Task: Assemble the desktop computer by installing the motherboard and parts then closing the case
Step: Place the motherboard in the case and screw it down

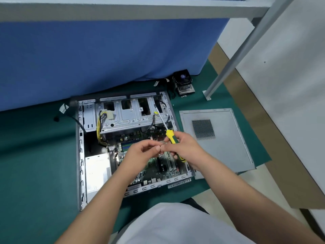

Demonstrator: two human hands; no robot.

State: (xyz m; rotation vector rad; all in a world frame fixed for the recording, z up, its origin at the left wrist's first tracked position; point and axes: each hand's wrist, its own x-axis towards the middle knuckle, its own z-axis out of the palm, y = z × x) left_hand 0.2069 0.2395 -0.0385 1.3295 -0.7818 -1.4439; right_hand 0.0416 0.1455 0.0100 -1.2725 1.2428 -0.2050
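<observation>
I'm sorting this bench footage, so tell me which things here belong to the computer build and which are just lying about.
In the job:
open case
motherboard
screwdriver, gripped by right hand
left hand, fingertips pinched
side panel
cooler fan

Lying about:
blue cloth
green mat
metal frame leg

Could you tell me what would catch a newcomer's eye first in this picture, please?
First, the yellow-handled screwdriver, gripped in the right hand above the open computer case, its shaft pointing up and away toward the drive cage. The left hand meets the right at the fingertips. To the right, the removed side panel lies flat on the green mat.
</observation>
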